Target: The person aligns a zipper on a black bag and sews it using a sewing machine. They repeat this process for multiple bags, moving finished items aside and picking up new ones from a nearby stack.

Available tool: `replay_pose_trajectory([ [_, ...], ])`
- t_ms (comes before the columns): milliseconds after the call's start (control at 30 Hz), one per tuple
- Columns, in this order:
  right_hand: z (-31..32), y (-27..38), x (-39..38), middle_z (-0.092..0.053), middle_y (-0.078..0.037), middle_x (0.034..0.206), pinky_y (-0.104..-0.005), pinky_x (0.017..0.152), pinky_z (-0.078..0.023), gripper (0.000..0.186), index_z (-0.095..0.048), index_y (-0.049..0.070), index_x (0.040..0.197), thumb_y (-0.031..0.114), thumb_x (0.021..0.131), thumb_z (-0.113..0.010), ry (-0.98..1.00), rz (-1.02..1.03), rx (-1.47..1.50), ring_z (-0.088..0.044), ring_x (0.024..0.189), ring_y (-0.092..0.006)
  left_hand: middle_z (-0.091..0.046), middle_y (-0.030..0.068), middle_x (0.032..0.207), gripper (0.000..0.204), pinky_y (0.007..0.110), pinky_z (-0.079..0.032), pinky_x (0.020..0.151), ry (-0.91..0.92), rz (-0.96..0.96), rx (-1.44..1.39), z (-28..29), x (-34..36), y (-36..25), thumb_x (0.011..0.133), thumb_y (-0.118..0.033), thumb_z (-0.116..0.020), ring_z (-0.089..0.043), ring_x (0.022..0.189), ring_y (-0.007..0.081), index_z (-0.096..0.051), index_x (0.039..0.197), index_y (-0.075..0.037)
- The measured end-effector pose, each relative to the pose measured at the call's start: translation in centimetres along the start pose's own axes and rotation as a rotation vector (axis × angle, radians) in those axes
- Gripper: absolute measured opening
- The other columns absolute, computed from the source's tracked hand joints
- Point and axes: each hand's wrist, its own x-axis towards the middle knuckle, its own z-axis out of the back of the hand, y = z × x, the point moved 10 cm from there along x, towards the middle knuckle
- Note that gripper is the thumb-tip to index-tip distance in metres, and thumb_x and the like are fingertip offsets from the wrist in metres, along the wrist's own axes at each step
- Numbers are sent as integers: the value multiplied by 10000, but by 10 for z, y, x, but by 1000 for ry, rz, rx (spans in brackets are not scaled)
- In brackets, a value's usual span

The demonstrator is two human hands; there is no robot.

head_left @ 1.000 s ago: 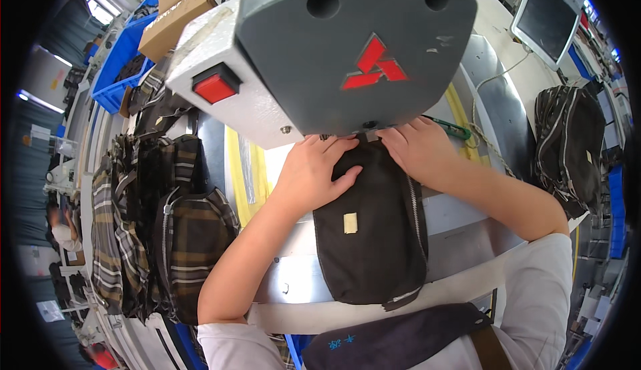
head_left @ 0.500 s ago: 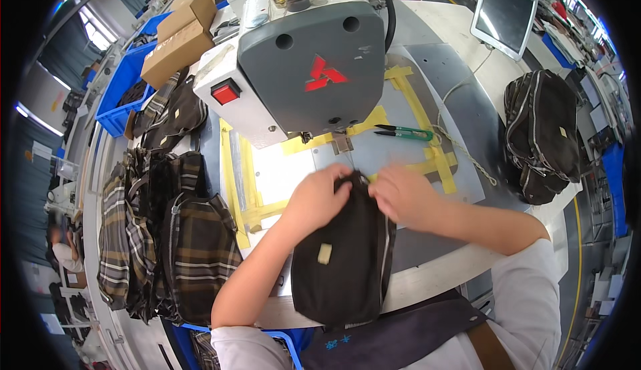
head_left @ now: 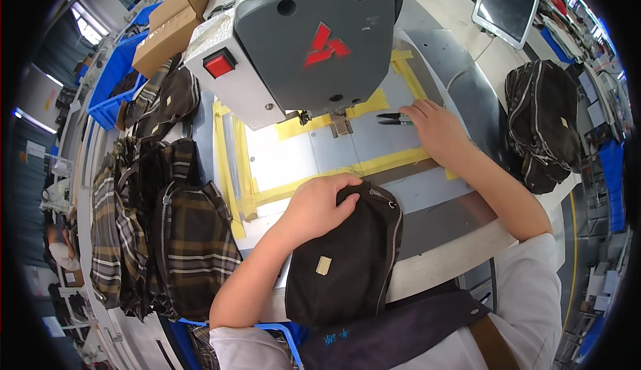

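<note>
A black fabric bag [head_left: 347,256] with a zipper along its right side and a small pale label lies at the table's front edge, partly against my apron. My left hand [head_left: 320,206] is closed on its top end, thumb over the cloth. Farther right, my right hand [head_left: 437,133] reaches onto the sewing table, its fingers closed over the handle of the thread snips [head_left: 392,119]. The dark blades point left; the green handle is mostly hidden under my hand. The sewing machine head [head_left: 314,43] stands just beyond, with its needle area left of the snips.
Plaid and black bags [head_left: 193,236] are piled on the left, with more behind them. One finished-looking black bag [head_left: 544,126] lies on the right. Yellow tape [head_left: 394,163] frames the machine bed. A blue crate [head_left: 117,83], cardboard box [head_left: 170,29] and screen [head_left: 507,6] stand farther back.
My right hand has left the bag's top and moved up and right onto the thread snips. My left hand still holds the bag, whose zipper side now faces up more.
</note>
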Motion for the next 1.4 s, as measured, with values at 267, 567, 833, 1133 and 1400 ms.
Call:
replay_pose_trajectory([
  [267,31,71,18,-543,-28,869,-333,735,-458,225,-582,105,962,288,855,-658,-11,365,-31,-565,848,-208,-702,180,950,284,406,-521,808,35,17,-35,2,1,2,851,-194,-631,-663,872,364,-678,1091,-48],
  [567,8,79,29,-574,-10,825,-329,767,-455,207,-573,114,861,306,859,-650,17,487,-33,-571,863,-185,-704,173,970,286,395,-520,814,24,12,-111,3,2,5,845,-201,-646,-668,890,349,-683,1071,-29],
  [833,-38,48,24,-593,-37,848,-407,736,-475,233,-599,102,940,317,864,-648,182,41,63,-593,844,-260,-713,120,917,187,290,-511,796,-105,-42,-244,14,2,-1,820,-98,-750,-674,843,209,-688,950,21],
  [1133,39,72,10,-654,-90,995,-376,805,-490,266,-604,47,1032,183,819,-686,-76,75,665,-626,929,-310,-644,59,837,175,293,-507,624,-602,-401,6,52,-21,-29,716,15,-757,-640,705,224,-675,847,-67],
  [1400,50,87,-15,-649,-65,893,-328,601,-498,295,-629,81,914,43,653,-759,-310,292,821,-631,728,-248,-649,27,886,227,271,-504,564,-635,-850,172,43,-51,-64,608,-53,-745,-645,723,190,-659,811,-108],
])
